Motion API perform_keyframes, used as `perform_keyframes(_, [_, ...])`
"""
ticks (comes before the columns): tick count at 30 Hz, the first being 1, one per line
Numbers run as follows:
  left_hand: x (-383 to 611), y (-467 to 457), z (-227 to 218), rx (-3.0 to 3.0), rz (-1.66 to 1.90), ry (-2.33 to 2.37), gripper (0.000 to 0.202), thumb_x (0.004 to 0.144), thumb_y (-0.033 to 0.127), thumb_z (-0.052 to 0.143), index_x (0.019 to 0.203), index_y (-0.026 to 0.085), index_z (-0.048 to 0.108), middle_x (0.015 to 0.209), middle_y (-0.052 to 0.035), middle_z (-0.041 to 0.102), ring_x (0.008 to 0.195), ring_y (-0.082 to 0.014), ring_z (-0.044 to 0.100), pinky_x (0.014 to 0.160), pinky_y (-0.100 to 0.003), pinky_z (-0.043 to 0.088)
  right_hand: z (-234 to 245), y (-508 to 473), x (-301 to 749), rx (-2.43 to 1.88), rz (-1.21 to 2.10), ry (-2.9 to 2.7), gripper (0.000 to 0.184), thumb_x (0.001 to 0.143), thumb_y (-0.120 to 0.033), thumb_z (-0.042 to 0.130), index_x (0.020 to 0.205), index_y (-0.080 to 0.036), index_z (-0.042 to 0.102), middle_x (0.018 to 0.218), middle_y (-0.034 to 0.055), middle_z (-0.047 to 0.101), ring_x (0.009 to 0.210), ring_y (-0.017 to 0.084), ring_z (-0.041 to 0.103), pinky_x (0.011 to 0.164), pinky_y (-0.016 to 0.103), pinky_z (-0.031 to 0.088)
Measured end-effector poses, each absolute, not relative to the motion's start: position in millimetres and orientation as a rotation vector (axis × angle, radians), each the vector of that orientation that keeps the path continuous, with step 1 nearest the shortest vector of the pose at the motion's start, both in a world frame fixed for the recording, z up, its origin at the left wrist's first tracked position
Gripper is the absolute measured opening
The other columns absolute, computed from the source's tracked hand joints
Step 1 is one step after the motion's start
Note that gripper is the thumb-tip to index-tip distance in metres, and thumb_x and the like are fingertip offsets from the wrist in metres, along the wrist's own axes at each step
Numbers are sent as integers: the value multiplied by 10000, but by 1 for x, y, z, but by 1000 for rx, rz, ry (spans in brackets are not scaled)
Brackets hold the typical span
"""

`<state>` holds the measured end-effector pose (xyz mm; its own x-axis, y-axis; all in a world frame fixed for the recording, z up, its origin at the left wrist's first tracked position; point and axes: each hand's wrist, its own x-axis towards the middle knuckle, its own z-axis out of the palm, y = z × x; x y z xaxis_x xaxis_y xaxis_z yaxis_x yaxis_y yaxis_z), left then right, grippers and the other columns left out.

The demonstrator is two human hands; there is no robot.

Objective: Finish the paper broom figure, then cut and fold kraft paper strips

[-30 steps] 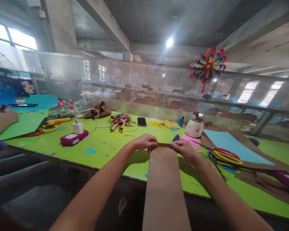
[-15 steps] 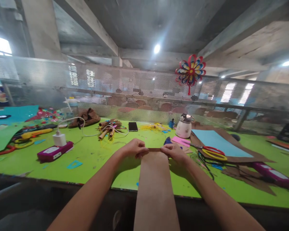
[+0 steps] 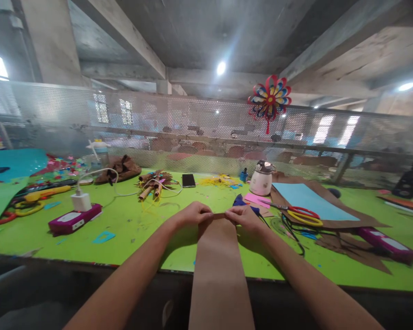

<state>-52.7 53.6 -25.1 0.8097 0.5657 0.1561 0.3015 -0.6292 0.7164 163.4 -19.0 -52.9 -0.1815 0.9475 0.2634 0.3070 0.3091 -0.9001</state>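
Observation:
A long strip of brown paper (image 3: 220,270) runs from the table's front edge area down toward me. Its far end is folded or rolled over in a narrow band. My left hand (image 3: 196,214) pinches the left corner of that end, and my right hand (image 3: 242,215) pinches the right corner, thumbs and fingertips close together. Just beyond my right hand lie a dark blue object (image 3: 240,200) and a pink paper (image 3: 258,200). Scissors (image 3: 301,214) with red and yellow handles rest to its right.
On the green table (image 3: 124,243) stand a purple power strip (image 3: 75,220) with a white charger and a white kettle-like bottle (image 3: 261,178). Behind are brown paper rolls (image 3: 151,188) and a phone (image 3: 188,180). Light-blue paper (image 3: 313,201) lies on brown paper at right.
Both hands have moved slightly closer together along the strip's far end, still pinching it. The folded band at that end looks narrower. The view has shifted a little.

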Motion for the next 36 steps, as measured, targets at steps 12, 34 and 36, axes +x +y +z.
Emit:
perform_keyframes(12, [-59,55,-26,2338,346,691,361,797,450,477,668,130,583,516,19,499,474,-93,432,475,-202,299,-55,-23,165,-1191,904,-1651,362,759,-472,571,561,-170,550,454,-15,504,403,88,435,420,217,326])
perform_keyframes(34, [-56,69,-33,2471,381,825,261,741,339,542,547,165,545,513,5,474,501,-102,362,504,-242,233,-26,-28,356,-2431,179,-1773,307,874,-325,538,1135,-162,551,1152,67,563,962,203,578,796,385,500])
perform_keyframes(36, [-57,68,-32,2479,375,832,263,749,352,528,568,162,551,533,1,486,511,-105,371,511,-243,238,-27,-28,368,-2504,169,-1791,302,873,-322,542,1131,-165,553,1151,71,564,968,201,577,801,381,497])
